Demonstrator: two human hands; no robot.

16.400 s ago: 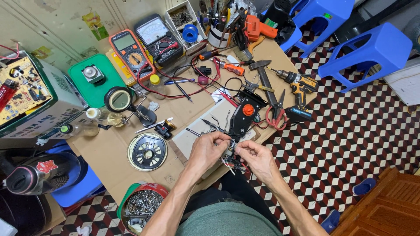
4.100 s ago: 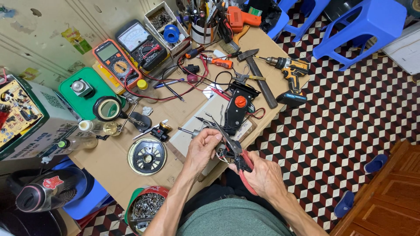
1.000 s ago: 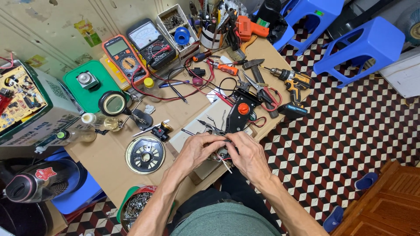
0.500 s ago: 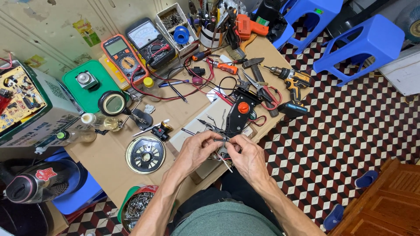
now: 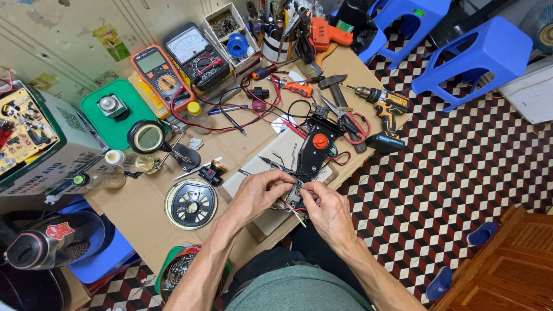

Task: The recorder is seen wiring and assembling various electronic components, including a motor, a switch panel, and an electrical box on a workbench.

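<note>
A crowded cardboard-covered workbench stands over a floor of red, black and white cube-pattern tiles, with blue plastic stools off to the far right. Your left hand and right hand meet at the near edge of the bench, both over a small bundle of thin wires that hangs from a black housing with an orange knob. Your left fingers curl in and pinch the wires from the left; your right thumb and forefinger press together on the same bundle from the right, so the fingertips of both hands almost touch. Just what part sits between them is too small to tell. The black housing lies just beyond your hands, on a pale board. To the left of your left hand rests a round black speaker grille. Farther back lie two multimeters with red leads, a magnifier on a stand, a cordless drill and a cup of tools.
</note>
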